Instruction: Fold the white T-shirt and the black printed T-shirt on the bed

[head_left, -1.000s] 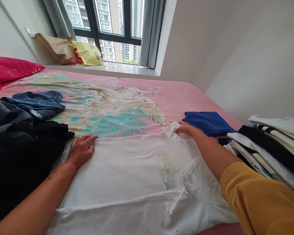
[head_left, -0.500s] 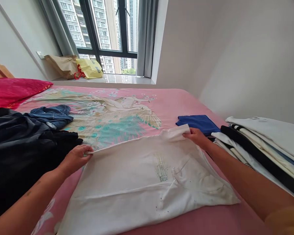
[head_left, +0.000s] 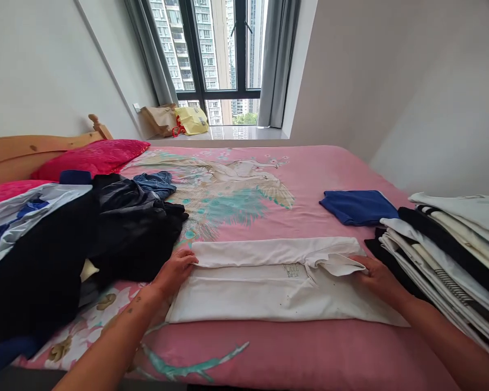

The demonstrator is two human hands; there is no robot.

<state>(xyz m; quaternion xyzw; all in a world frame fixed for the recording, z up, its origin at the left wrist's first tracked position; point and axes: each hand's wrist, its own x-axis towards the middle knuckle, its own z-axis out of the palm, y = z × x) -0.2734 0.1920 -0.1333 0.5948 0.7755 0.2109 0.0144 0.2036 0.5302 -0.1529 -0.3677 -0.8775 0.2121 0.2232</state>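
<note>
A white T-shirt (head_left: 244, 296) with a small printed design lies across the pink bed, its far part folded over toward me. My left hand (head_left: 180, 267) pinches the fold's left end between thumb and fingers. At the other end, my right hand (head_left: 369, 273) grips the cloth near the bunched collar and sleeve. Part of the print is covered by the folded strip. Just right of my right hand rises a stack of folded clothes (head_left: 452, 260), and a folded blue garment (head_left: 356, 207) lies beyond it.
Dark clothes (head_left: 134, 233) and jeans (head_left: 157, 183) are heaped on the left. Behind them lie red pillows (head_left: 101, 157) by a wooden headboard (head_left: 36, 146). A brown paper bag (head_left: 158, 119) and a yellow bag (head_left: 192, 119) sit on the windowsill. The patterned bed sheet (head_left: 309, 168) stretches toward the window.
Both hands have brought the T-shirt's far edge toward me and down, making a folded strip over the print. The view has shifted left, showing more of the clothes heap and headboard.
</note>
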